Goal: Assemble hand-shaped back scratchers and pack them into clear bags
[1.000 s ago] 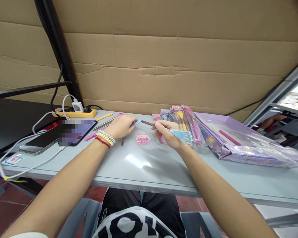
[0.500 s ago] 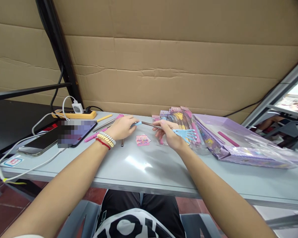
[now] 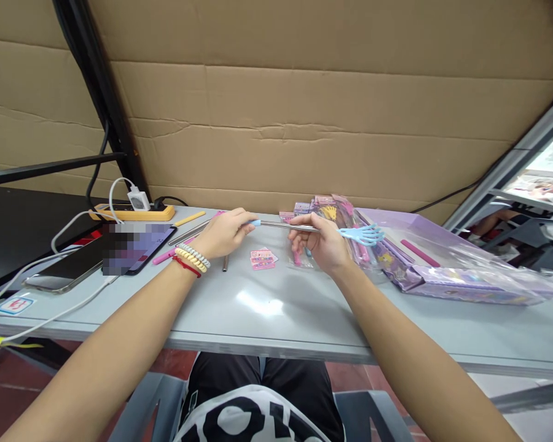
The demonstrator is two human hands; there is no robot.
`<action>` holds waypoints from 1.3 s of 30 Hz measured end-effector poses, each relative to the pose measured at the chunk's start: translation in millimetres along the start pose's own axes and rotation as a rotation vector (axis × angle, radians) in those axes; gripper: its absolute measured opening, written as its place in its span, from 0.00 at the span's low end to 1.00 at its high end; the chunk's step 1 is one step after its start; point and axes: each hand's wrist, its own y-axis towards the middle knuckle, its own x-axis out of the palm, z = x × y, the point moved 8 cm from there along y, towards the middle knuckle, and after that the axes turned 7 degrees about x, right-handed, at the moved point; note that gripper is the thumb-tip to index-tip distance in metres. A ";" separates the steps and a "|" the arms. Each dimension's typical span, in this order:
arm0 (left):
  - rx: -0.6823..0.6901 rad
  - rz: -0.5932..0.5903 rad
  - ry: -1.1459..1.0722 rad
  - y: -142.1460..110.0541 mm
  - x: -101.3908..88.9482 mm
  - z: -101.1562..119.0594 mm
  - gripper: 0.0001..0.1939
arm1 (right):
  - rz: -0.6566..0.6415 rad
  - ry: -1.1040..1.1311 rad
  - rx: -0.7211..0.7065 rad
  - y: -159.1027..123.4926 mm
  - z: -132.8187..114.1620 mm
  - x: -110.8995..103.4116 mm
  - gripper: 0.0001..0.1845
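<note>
A back scratcher with a light blue hand-shaped head (image 3: 364, 234) and a thin metal rod (image 3: 279, 226) spans both my hands, held level above the table. My left hand (image 3: 225, 234) is closed round its blue handle end, of which only the tip shows. My right hand (image 3: 325, 244) pinches the rod close to the head, which sticks out to the right. Below, between the hands, lie small pink printed cards (image 3: 262, 259). Beside my left hand are pink handles (image 3: 163, 256), metal rods and a yellow stick (image 3: 190, 218), partly covered by the hand.
Behind my right hand lie several bagged back scratchers (image 3: 329, 212). A purple display box (image 3: 465, 285) with clear film and a pink stick stands at right. Phones (image 3: 67, 267), white cables and a yellow power strip (image 3: 154, 213) occupy the left. Cardboard (image 3: 304, 110) walls the back.
My hands have moved apart, and more of the metal rod shows between them. The blue head has shifted to the right. The view has also moved slightly.
</note>
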 end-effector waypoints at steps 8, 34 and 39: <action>0.039 0.019 0.011 -0.4 -2.4 8.9 0.19 | -0.059 0.071 0.060 -0.1 1.9 3.3 0.16; 0.071 -0.027 -0.031 -1.8 4.2 21.0 0.19 | -0.017 -0.035 -0.023 3.4 1.5 -1.0 0.15; 0.080 -0.039 -0.044 -2.2 5.9 20.3 0.19 | -0.024 -0.033 -0.014 3.9 1.9 -0.2 0.16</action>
